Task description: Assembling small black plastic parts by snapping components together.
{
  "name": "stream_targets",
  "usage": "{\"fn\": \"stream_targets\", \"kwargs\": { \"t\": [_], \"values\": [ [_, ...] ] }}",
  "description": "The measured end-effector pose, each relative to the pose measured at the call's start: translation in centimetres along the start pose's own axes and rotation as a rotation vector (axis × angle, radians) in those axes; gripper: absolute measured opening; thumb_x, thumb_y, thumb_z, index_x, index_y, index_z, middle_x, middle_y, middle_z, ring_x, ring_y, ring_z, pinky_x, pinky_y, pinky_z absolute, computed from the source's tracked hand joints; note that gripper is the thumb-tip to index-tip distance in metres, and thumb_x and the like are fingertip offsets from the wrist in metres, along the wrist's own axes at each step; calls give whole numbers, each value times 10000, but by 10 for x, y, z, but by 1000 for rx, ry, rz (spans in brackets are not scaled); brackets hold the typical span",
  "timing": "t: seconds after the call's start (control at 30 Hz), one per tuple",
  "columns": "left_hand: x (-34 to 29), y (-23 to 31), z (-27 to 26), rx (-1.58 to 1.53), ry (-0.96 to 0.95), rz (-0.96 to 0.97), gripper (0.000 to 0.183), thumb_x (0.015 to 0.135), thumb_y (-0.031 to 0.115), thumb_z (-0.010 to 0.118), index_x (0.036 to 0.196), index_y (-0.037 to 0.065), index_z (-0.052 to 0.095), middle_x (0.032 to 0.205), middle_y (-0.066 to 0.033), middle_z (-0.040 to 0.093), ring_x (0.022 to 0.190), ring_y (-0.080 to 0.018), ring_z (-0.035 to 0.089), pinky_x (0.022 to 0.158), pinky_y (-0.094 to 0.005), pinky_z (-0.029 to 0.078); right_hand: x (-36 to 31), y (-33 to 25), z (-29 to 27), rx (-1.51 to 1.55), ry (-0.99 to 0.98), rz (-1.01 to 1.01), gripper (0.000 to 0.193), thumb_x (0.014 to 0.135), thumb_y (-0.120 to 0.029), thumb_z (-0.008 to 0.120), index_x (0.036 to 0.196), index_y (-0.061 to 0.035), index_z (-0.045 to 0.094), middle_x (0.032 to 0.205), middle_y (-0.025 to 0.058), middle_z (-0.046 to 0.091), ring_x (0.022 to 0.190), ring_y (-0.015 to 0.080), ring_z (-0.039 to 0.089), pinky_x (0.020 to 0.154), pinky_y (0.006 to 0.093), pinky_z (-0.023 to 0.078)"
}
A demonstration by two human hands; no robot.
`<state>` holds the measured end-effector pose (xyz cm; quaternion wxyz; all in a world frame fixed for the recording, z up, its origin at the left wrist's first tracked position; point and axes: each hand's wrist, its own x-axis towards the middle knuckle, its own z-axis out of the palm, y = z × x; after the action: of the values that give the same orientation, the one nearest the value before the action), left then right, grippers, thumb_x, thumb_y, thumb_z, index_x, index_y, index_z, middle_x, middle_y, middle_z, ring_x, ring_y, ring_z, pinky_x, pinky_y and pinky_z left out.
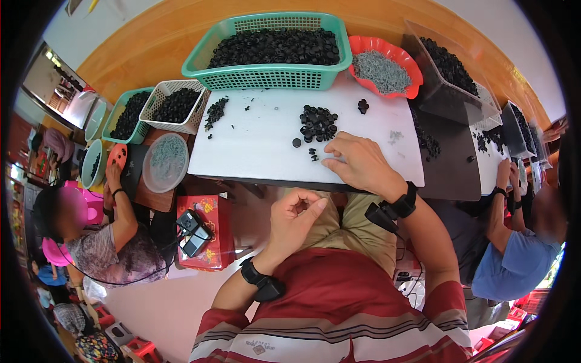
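My right hand is over the front part of the white board, its fingers bent and its thumb apart from them, with nothing visible between. Beside its fingertips lie a few small black pieces and a single round black cap. Just beyond is a heap of black round plastic parts. My left hand hangs in front of the board's near edge, above my lap. Its fingers are curled with the thumb against them; whatever they may hold is hidden.
Along the back stand a green basket of black parts, a red scalloped bowl of grey small pieces and a clear bin. A white basket and round tub stand left. Co-workers sit on both sides.
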<state>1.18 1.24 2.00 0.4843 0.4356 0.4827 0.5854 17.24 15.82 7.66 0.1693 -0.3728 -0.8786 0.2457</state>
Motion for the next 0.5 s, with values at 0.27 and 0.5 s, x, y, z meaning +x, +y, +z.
{"fn": "stream_targets", "kwargs": {
  "t": [0.27, 0.5],
  "values": [
    [10, 2, -1, 41, 85, 46, 74, 932, 24, 721, 966, 6, 657, 963, -45, 712, 818, -48, 601, 738, -208, 483, 3, -11, 10, -54, 35, -46, 258, 898, -255, 690, 1073, -66, 705, 977, 119, 640, 844, 374, 660, 727, 494, 495],
    [12, 6, 0, 65, 74, 39, 79, 933, 32, 722, 969, 4, 658, 967, -55, 723, 828, -59, 613, 753, -213, 490, 2, -6, 14, -89, 82, -40, 144, 916, -176, 681, 993, -55, 667, 959, 110, 601, 795, 372, 642, 666, 478, 482]
  ]
}}
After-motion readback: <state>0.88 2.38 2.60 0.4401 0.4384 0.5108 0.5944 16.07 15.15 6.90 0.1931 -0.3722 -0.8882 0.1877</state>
